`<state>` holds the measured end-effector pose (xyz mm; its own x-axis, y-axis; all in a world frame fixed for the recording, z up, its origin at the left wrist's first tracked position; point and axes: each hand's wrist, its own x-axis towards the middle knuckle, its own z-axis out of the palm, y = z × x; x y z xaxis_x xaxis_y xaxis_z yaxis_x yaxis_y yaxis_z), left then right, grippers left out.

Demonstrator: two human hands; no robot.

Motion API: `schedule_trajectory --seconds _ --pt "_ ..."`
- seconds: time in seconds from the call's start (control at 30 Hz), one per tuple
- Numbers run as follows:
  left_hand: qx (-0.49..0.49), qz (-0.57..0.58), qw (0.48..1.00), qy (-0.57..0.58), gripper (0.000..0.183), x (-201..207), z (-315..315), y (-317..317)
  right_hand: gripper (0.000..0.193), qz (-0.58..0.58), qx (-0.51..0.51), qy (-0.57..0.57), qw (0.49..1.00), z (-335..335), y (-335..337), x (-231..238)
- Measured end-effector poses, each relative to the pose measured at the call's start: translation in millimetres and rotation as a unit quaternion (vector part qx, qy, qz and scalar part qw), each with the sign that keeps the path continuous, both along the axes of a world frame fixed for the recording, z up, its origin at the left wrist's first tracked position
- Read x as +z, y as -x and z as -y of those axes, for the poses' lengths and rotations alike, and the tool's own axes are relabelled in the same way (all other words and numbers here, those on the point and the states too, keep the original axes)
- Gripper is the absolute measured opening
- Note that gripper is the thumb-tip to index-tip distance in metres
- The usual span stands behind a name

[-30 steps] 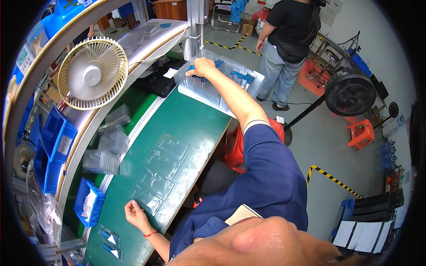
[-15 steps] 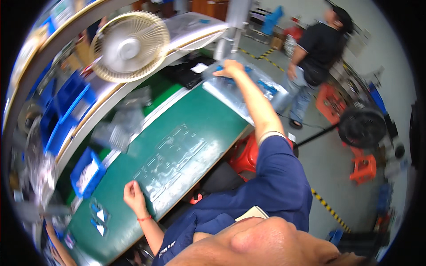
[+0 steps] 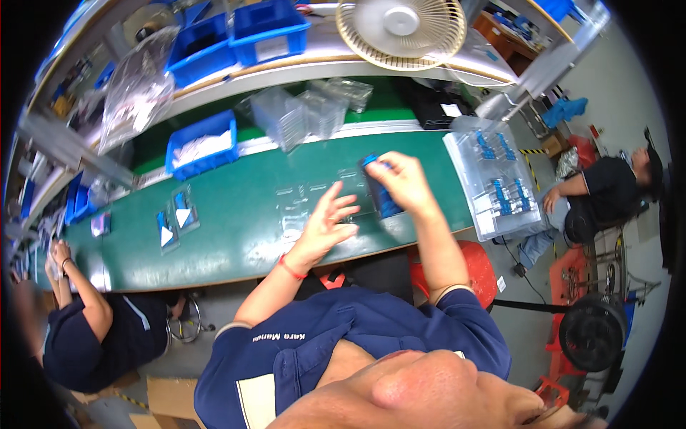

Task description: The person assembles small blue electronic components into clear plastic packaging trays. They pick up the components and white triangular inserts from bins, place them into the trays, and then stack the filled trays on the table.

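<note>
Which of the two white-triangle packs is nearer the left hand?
The right pack; the left pack lies farther from the left hand and closer to the bench's front edge.

The workbench (image 3: pixel 236 207) has a green top and extends across the view. Clear blister shells (image 3: pixel 291 207) lie flat near its middle. To the left, two blister packs (image 3: pixel 166 233) with white triangles lie side by side; a small purplish packet (image 3: pixel 100 224) lies farther left. A translucent plastic tray (image 3: pixel 466 171) rests at the right end.

Held piece (image 3: pixel 386 204) black-blue; tabletop (image 3: pixel 229 247) green; wristband (image 3: pixel 284 267), stool (image 3: pixel 477 275) red; floor tape (image 3: pixel 532 169) yellow-black striped.
</note>
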<state>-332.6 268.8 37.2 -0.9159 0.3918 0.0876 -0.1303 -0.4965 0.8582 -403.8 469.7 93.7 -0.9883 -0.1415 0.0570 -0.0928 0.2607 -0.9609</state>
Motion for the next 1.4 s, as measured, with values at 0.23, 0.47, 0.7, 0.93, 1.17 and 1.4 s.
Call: schedule_trajectory --seconds 0.23,0.47,0.7,0.93,1.17,1.4 --pt "-0.073 0.187 0.965 -0.168 0.057 -30.1 26.7 -12.5 0.023 0.088 0.17 0.186 0.964 72.4 -25.0 -57.7" --pt "-0.001 0.213 0.959 -0.189 0.052 -30.7 65.1 -44.8 0.024 0.149 0.18 0.159 0.959 98.5 -12.2 -70.0" --pt "0.065 0.202 0.944 -0.251 0.06 -45.8 113.2 -61.7 0.024 -0.08 0.035 -0.077 0.993 133.3 14.3 -94.2" --pt "0.099 0.215 0.956 -0.176 0.058 -46.8 109.9 -59.6 0.034 -0.316 0.0 -0.299 0.9 139.2 -5.7 -92.4" --pt "0.08 0.178 0.98 -0.05 0.064 -41.8 75.0 -39.7 0.037 0.003 0.181 0.009 0.983 111.2 -22.9 -70.3" --pt "0.015 0.215 0.95 -0.228 0.048 -49.0 74.6 -30.2 0.028 -0.12 0.019 -0.19 0.974 66.2 19.4 -97.4"
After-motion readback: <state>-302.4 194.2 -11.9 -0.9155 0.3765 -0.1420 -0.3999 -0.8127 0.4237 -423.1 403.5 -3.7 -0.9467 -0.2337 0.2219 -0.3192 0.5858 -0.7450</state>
